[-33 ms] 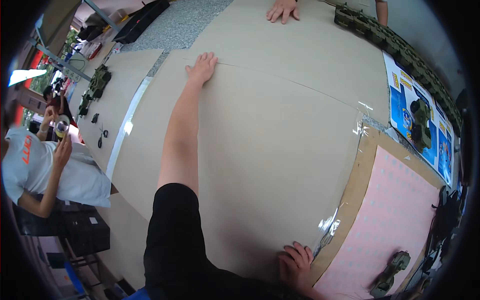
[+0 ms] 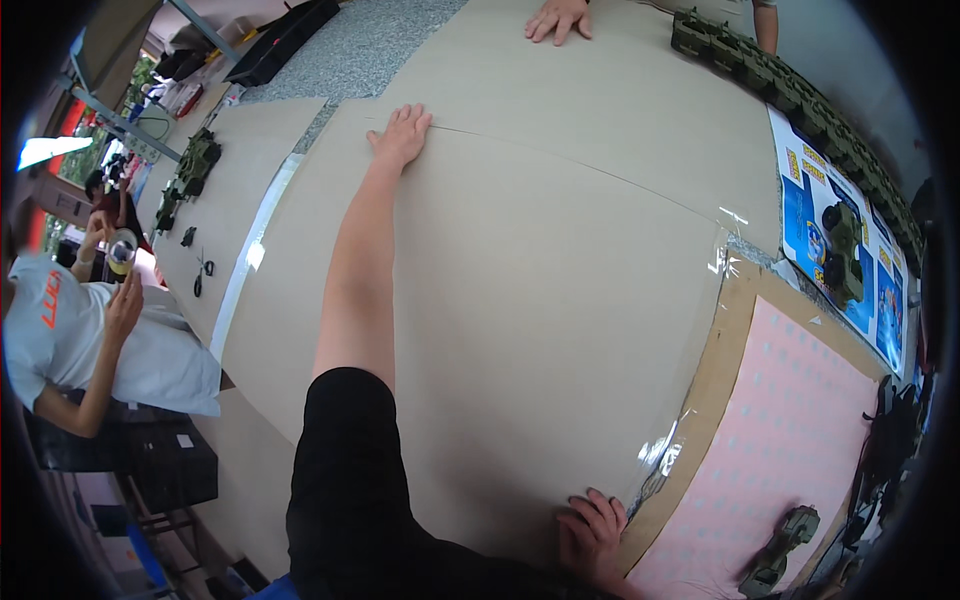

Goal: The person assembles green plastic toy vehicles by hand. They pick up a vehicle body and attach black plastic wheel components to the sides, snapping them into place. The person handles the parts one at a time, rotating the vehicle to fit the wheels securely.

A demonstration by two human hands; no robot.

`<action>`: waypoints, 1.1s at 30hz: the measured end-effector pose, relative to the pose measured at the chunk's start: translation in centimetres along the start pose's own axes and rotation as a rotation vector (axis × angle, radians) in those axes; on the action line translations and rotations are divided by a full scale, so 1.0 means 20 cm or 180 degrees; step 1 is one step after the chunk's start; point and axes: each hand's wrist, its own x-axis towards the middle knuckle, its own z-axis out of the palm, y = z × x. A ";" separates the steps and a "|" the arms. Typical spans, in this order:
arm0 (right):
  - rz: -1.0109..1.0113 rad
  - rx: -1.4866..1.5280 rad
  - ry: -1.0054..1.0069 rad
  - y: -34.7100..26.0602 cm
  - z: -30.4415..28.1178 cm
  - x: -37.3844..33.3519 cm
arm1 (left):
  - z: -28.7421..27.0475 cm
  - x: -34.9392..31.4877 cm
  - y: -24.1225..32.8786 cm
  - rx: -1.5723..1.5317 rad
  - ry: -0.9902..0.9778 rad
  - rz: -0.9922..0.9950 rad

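My left hand (image 2: pixel 402 138) lies palm down on a large beige board (image 2: pixel 540 300), its arm stretched far across it. The fingers are spread near the left end of a thin seam (image 2: pixel 600 172) between two boards. Close to my body at the lower right, my right hand (image 2: pixel 594 525) rests at the board's edge, fingers slightly bent and apart, holding nothing visible. Strips of shiny clear tape (image 2: pixel 662 455) lie along that edge. Another person's hand (image 2: pixel 558 20) is flat on the far board.
A pink patterned sheet (image 2: pixel 770 430) at right bears a green model vehicle (image 2: pixel 780 550). Beyond are a blue-white poster (image 2: pixel 808 222) and a long camouflage model (image 2: pixel 790 95). At left, a person in white (image 2: pixel 100 330) holds a tape roll (image 2: pixel 122 252) near scissors (image 2: pixel 203 275).
The other person's hand at the far edge has shifted slightly left. My left hand appears slightly further left; my right hand stays at the board's edge.
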 end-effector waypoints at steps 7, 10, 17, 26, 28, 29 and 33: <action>-0.0163 0.0224 -0.0140 -0.01 -0.04 0.05 | 0.05 0.09 -0.17 -0.0051 0.0274 -0.0134; 0.0084 0.0268 -0.0370 -0.09 -0.10 0.18 | 0.10 0.10 -0.15 -0.0062 0.0489 -0.0061; -0.1176 0.0972 -0.0327 -0.40 -0.05 2.04 | 0.08 0.01 -0.33 -0.0609 0.0951 -0.0111; -0.0691 -0.0037 -0.1761 -0.71 0.66 3.45 | 0.12 0.01 -0.15 -0.0630 0.1701 -0.0148; -0.0589 0.0438 -0.1944 -0.66 0.69 3.54 | 0.11 0.00 -0.17 -0.0517 0.1606 -0.0244; -0.0551 0.0675 -0.2006 -0.64 0.67 3.61 | 0.09 -0.01 -0.17 -0.0456 0.1582 -0.0280; -0.0158 -0.1047 -0.0061 -0.48 0.12 3.98 | 0.04 -0.03 -0.08 -0.0660 0.1494 -0.0093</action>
